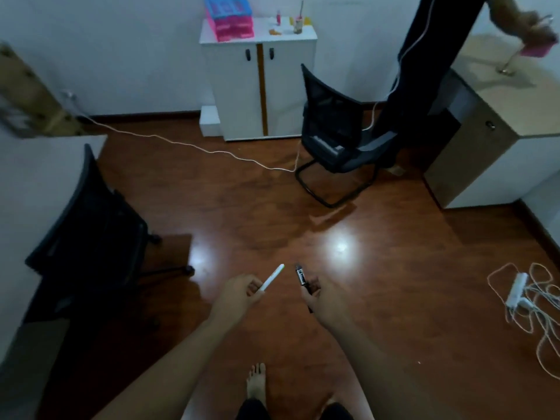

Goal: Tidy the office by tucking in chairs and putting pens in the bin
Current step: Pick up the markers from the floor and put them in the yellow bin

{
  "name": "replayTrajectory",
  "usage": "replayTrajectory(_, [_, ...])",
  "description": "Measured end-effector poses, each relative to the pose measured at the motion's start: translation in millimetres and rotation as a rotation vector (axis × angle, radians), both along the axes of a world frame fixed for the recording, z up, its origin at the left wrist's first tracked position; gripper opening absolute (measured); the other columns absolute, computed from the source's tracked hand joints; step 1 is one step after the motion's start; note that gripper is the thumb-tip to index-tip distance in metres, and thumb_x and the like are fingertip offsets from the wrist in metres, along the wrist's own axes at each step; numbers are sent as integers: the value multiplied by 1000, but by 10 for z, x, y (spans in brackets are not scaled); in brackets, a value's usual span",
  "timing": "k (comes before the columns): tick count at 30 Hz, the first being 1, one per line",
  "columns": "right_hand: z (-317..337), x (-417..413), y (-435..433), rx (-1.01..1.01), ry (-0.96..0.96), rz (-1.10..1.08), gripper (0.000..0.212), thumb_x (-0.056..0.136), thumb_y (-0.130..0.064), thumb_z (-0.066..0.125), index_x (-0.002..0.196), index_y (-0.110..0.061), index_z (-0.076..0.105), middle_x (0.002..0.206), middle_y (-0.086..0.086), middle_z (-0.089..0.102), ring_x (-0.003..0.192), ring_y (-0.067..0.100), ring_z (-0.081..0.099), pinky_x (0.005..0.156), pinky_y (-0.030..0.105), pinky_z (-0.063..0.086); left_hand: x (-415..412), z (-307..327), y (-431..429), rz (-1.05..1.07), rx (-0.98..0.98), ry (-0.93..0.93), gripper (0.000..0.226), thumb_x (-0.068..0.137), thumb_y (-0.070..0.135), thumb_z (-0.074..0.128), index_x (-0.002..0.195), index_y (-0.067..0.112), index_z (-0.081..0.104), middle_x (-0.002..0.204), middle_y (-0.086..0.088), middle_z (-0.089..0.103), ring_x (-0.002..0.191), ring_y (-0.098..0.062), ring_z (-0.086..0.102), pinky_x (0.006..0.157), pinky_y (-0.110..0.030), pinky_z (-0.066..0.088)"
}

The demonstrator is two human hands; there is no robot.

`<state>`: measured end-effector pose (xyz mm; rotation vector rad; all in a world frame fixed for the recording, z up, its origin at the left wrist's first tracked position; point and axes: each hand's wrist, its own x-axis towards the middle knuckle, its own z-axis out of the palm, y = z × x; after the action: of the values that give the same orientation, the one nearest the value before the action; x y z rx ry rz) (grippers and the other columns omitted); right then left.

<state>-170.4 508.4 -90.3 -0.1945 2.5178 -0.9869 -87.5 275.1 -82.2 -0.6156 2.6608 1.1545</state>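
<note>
A: Where are the pens?
B: The left hand pinches a white pen, the right hand grips a black pen, both low at six o'clock over the wooden floor.
A: And the chairs?
B: One black chair stands at one o'clock beside a white cabinet; another chair sits at nine o'clock against a counter.
</note>
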Motion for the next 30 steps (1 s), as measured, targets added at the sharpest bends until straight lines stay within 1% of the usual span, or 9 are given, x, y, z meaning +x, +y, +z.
replayTrajectory(2, [58, 17, -189, -18, 22, 92, 14, 93, -29, 77, 98, -21, 67, 77, -9, 65, 63, 4, 59, 56, 16, 41, 243, 10, -114, 88, -35, 18, 14, 90, 26, 86, 103, 24, 82, 90, 8, 75, 75, -4, 65, 75, -31, 59])
replayTrajectory(5, [146, 63, -430, -42, 23, 230, 15, 92, -27, 78, 102, -21, 69, 83, -8, 67, 71, 8, 57, 71, 36, 51, 588, 156, -229, 186, -74, 0, 9, 92, 31, 84, 97, 26, 79, 89, 8, 74, 80, -11, 70, 78, -37, 62])
replayTrajectory(9, [240, 149, -667, -84, 32, 394, 13, 91, -24, 78, 100, -20, 69, 82, -6, 67, 73, 15, 61, 67, 33, 48, 1153, 309, -371, 333, -203, 13, 18, 93, 35, 82, 96, 18, 81, 94, 3, 75, 87, -16, 72, 80, -40, 61])
replayTrajectory(12, [230, 282, -853, -105, 34, 502, 12, 91, -24, 78, 99, -23, 70, 87, -5, 71, 80, 18, 65, 67, 30, 48, 1646, 400, -424, 468, -245, 59, 16, 91, 36, 83, 102, 23, 83, 96, 7, 74, 87, -13, 71, 81, -36, 60])
replayTrajectory(19, [153, 964, -1264, -167, -14, 668, 16, 89, -23, 82, 95, -12, 71, 86, 5, 76, 79, 27, 70, 71, 45, 56, 2796, 324, -197, 794, -144, 53, 17, 87, 36, 87, 91, 44, 72, 89, 14, 71, 81, -3, 69, 75, -26, 57])
replayTrajectory(21, [171, 1148, -1402, -187, -14, 768, 14, 89, -22, 82, 92, -14, 70, 85, 3, 74, 77, 24, 69, 69, 43, 55, 3042, 293, -144, 866, -125, 62, 18, 88, 36, 87, 87, 47, 72, 89, 14, 72, 85, 1, 69, 74, -23, 55])
replayTrajectory(23, [205, 1305, -1562, -181, -5, 861, 12, 89, -24, 81, 90, -22, 68, 83, -5, 72, 71, 13, 65, 63, 32, 53, 3231, 283, -123, 951, -106, 76, 19, 88, 35, 87, 85, 47, 72, 88, 14, 73, 89, 6, 67, 72, -21, 52])
replayTrajectory(26, [236, 1492, -1835, -196, -27, 950, 11, 92, -22, 79, 94, -20, 68, 83, 0, 72, 66, 11, 63, 56, 24, 49, 3442, 289, -143, 1073, -73, 103, 19, 88, 32, 88, 83, 44, 74, 85, 10, 74, 78, -4, 70, 71, -29, 58])
replayTrajectory(30, [271, 1744, -2248, -178, -32, 1051, 11, 94, -23, 77, 97, -23, 67, 85, 1, 71, 74, 22, 69, 64, 38, 57, 3710, 301, -305, 1157, -40, 119, 12, 90, 30, 87, 90, 37, 77, 86, 6, 74, 79, -12, 72, 76, -40, 63])
